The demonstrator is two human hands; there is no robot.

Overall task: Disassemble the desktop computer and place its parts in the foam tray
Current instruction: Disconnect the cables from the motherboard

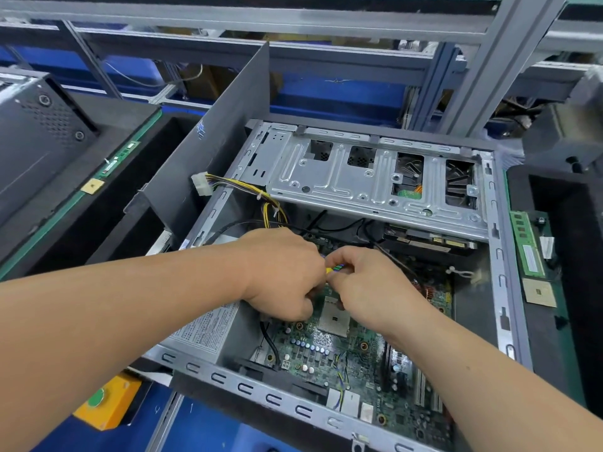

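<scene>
Right now the desktop computer [342, 256] is lying on its side on the counter, panel off, motherboard [342, 347] facing up, so everything inside is open to reach from above. Both hands are meeting over the board: the left hand [284, 275] and the right hand [365, 282] are each pinching a small bundle of coloured wires [336, 268] between curled fingertips, both grips clenched on it, probably working a small connector loose. The bare CPU socket [332, 318] is showing just beneath them. Above, the drive cage [359, 171] is sitting in the chassis, and the yellow power cables [241, 187] are draping out over the left wall, clear of the work. Further out, the foam tray [554, 321] is waiting just beside the case on the right, already holding a RAM stick [527, 244] and a CPU chip [540, 292].
</scene>
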